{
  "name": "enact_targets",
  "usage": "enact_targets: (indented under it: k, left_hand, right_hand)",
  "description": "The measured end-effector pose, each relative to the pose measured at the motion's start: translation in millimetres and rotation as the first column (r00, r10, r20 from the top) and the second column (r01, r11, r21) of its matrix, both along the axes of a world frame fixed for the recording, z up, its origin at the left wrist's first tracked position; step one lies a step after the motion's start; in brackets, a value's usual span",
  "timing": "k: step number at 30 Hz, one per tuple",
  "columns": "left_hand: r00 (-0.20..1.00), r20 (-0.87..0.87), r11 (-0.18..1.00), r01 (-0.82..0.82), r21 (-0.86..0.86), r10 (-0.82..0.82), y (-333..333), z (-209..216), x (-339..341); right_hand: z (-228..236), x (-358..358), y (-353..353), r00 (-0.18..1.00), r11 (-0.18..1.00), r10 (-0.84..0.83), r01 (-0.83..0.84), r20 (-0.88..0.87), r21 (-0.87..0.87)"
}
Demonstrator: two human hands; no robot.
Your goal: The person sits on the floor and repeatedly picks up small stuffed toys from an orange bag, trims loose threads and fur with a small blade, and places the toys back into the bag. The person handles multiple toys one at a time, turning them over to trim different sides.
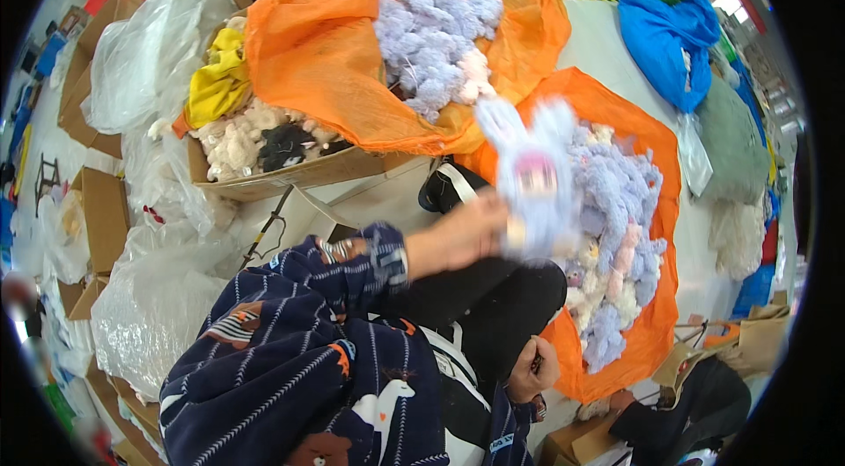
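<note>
Orange sack (pixel 308 61) up top, heaped with mostly lavender plush toys (pixel 427 35); second sack (pixel 656 325) below, lavender, pink and cream ones inside! Left hand (pixel 466 233) grips a lavender bunny doll (pixel 537 193) by its left edge, long axis near upright, ears up, face our way; right hand (pixel 532 369) curled, contents I can't tell.

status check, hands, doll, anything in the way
Left hand gripping lavender bunny-eared doll, blurred. Right hand curled, contents unclear. Plush-filled orange bag behind doll in view; nothing seen blocking it.
</note>
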State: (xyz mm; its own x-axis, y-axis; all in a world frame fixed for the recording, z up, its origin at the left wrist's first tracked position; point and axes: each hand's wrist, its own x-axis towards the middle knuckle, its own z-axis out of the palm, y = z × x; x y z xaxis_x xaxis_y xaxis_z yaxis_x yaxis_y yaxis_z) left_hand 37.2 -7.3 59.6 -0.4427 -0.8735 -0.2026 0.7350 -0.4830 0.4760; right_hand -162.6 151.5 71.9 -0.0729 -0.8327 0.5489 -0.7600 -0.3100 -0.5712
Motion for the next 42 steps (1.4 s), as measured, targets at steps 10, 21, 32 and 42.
enact_targets:
  k: [10, 21, 32, 42]
  left_hand:
    - [0.924, 0.245, 0.949, -0.251, -0.192, 0.294, -62, 22, 4]
    - [0.188, 0.963, 0.541, 0.799, -0.265, 0.194, -44, -230, -97]
    - [0.347, 0.712, 0.791, 0.245, 0.56, -0.611, -52, -294, -55]
    - [-0.101, 0.965, 0.833, 0.531, -0.154, 0.242, -78, -199, -95]
  right_hand:
    - [-7, -6, -22, 0.992, 0.991, 0.11, -0.104, -0.064, 0.084]
    - [-33, -29, -7, 0.88, 0.924, -0.327, 0.222, 0.345, 0.31]
    - [-34, -41, -18, 0.958, 0.97, -0.085, 0.018, 0.272, 0.242]
    - [-37, -30, -16, 0.953, 0.958, -0.165, 0.094, 0.254, 0.269]
